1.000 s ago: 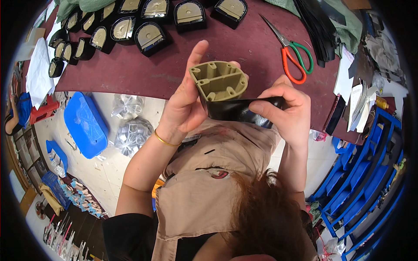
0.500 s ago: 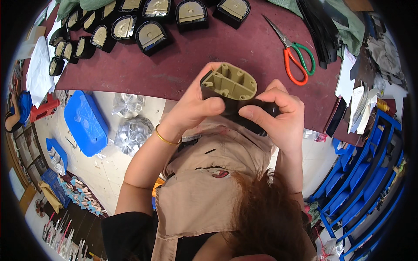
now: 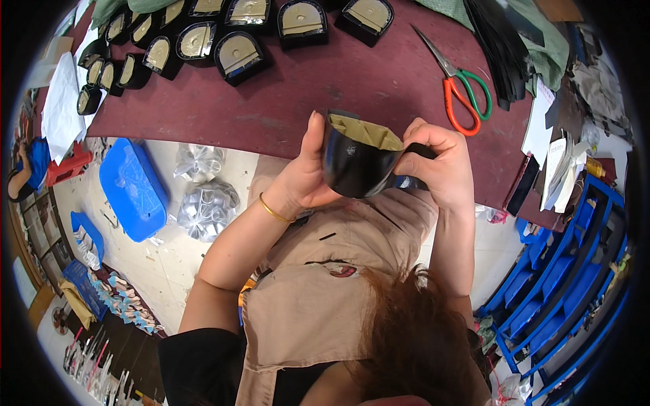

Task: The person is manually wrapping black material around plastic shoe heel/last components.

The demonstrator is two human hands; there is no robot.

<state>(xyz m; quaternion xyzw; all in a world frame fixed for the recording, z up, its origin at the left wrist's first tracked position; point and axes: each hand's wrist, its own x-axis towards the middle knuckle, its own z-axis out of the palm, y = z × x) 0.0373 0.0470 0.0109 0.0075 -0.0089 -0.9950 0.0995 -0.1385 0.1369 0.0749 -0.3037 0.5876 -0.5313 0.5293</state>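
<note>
"Left end of the list?"

"On the floor: one blue plastic tray point(image 3: 133, 193), then two clear bags point(image 3: 208, 211) of silvery contents, one behind the other. Above them, at the edge of my maroon work table point(image 3: 271, 115), crumpled white paper point(image 3: 62, 101). Beside that, clustered along the far side: D-shaped heel blocks point(image 3: 238, 55), black-walled, olive-faced, assorted sizes."

"Next, the hands?"

"My left hand point(image 3: 301, 172), gold-coloured bangle point(image 3: 274, 210) at the wrist: palm against the left side of the block in work, one digit raised. The other fingertips are hidden behind it, so I cannot tell whether they grip."

"And the block itself?"

"One olive ribbed block point(image 3: 369, 133), hollow side up and tilted, between my two hands, above my tan apron point(image 3: 318, 298) near the table's front edge. Its wall is wrapped in glossy black."

"Right hand?"

"My right hand point(image 3: 440, 162): thumb and forefinger pinched on the black covering strip point(image 3: 424, 151), at the block's right side."

"Remainder, to the right?"

"On the table: scissors point(image 3: 462, 101), one red handle, one green, blades apart, tips pointing away from me; a hanging bunch of long black strips point(image 3: 497, 54); one dark phone point(image 3: 520, 186) at the edge. Last, on the floor: a blue rack point(image 3: 552, 284)."
</note>
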